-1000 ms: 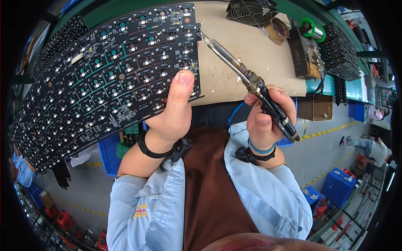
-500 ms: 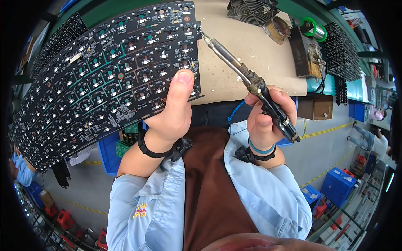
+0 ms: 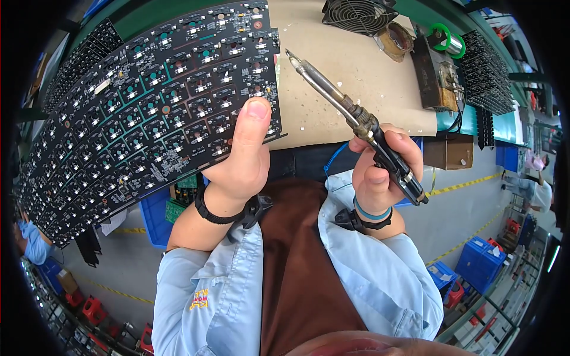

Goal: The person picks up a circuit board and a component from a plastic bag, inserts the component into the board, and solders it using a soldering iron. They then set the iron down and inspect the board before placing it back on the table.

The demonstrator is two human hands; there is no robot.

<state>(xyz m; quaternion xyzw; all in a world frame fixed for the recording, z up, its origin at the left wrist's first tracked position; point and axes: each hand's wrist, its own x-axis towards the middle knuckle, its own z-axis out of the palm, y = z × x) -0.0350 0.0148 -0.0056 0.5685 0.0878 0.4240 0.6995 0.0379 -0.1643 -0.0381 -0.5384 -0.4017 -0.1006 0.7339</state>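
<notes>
A large black keyboard circuit board [image 3: 148, 118], covered with rows of small switches, slants across the left half of the view. My left hand [image 3: 243, 154] grips its right end, thumb on the face; the other fingers are hidden behind it. In my right hand [image 3: 386, 160] is a soldering iron [image 3: 329, 95] with a black handle and metal shaft, held between thumb and fingers. Its tip points up and left, a small gap away from the board's right edge.
Brown paper [image 3: 350, 77] covers the bench. At its back stand a black fan [image 3: 359, 15], a round tin [image 3: 394, 40], a green solder spool [image 3: 445, 41] and a metal iron stand [image 3: 436, 77]. Stacked boards [image 3: 484, 74] lie right; blue crates [image 3: 480, 261] stand on the floor.
The soldering iron's tip has come away from the board's right edge, moving slightly down and right. The board has shifted slightly left in my left hand.
</notes>
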